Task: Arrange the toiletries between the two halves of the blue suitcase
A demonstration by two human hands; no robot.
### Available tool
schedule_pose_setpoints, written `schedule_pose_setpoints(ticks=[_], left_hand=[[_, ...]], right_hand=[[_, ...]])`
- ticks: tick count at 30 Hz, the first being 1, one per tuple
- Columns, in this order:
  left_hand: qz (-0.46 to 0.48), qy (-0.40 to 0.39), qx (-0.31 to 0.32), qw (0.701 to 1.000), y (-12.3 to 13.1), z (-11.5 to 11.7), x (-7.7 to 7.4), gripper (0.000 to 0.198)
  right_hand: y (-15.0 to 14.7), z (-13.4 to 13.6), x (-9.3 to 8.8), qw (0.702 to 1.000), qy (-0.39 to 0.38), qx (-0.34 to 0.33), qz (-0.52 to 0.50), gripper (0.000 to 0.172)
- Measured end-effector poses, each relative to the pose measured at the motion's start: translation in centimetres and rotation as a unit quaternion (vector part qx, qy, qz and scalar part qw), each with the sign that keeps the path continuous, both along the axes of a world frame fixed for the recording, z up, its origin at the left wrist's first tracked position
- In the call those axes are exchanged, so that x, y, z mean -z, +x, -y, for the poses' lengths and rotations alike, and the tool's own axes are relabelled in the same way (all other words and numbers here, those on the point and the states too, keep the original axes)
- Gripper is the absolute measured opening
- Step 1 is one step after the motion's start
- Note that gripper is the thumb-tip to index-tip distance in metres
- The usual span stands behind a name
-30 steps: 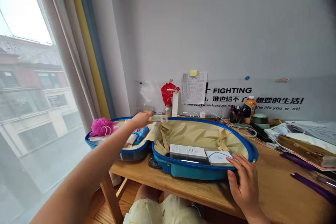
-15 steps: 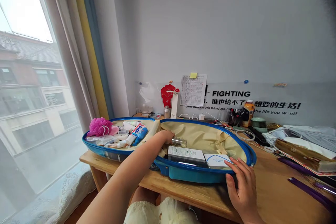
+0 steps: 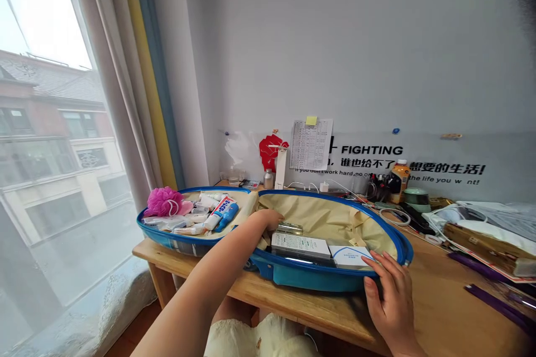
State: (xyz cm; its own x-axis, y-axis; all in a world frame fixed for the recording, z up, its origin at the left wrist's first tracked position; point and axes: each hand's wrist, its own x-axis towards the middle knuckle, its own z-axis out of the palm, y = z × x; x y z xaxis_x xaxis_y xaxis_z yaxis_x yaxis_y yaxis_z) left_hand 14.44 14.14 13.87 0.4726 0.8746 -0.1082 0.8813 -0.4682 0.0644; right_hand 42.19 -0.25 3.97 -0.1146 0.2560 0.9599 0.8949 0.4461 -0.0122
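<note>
An open blue oval case (image 3: 322, 280) with beige lining lies on the desk, its two halves spread apart. My left hand (image 3: 271, 221) reaches into the right half and is closed around the near end of a clear bottle (image 3: 292, 228) lying sideways; most of its fingertips are hidden. In front of the bottle are a white printed box (image 3: 300, 245) and a second white box with a blue line (image 3: 348, 255). My right hand (image 3: 390, 289) is open, fingers spread over the case's front rim, fingertips by the second box.
The left half holds a pink bath puff (image 3: 164, 201), a toothpaste tube (image 3: 220, 210), a blue tube (image 3: 227, 217) and other small toiletries. On the wooden desk (image 3: 444, 301) to the right lie cables, an orange-capped bottle (image 3: 398, 181), papers and a purple strip (image 3: 498, 308).
The view has shifted slightly. My left hand and the clear bottle have dipped a little lower in the case. My right hand stays at the front rim.
</note>
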Motion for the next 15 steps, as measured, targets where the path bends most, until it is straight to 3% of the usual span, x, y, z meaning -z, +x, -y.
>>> schedule_pose_setpoints(ticks=[5,9,12,15], left_hand=[[0.066,0.148,-0.055,0.985,-1.9,-0.1,-3.1,0.044],[0.062,0.212,-0.171,0.96,-8.2,-0.9,-5.1,0.047],[0.021,0.206,-0.247,0.947,-13.7,-1.1,-5.0,0.04],[-0.03,0.18,-0.278,0.943,-17.5,-1.0,-4.0,0.04]], right_hand=[[0.1,0.0,0.0,1.0,-0.003,-0.003,-0.005,0.031],[0.2,-0.1,0.2,1.0,-0.009,-0.006,-0.014,0.031],[0.2,-0.2,0.4,1.0,-0.008,-0.002,-0.014,0.031],[0.2,-0.1,0.4,1.0,-0.013,0.005,-0.009,0.031]])
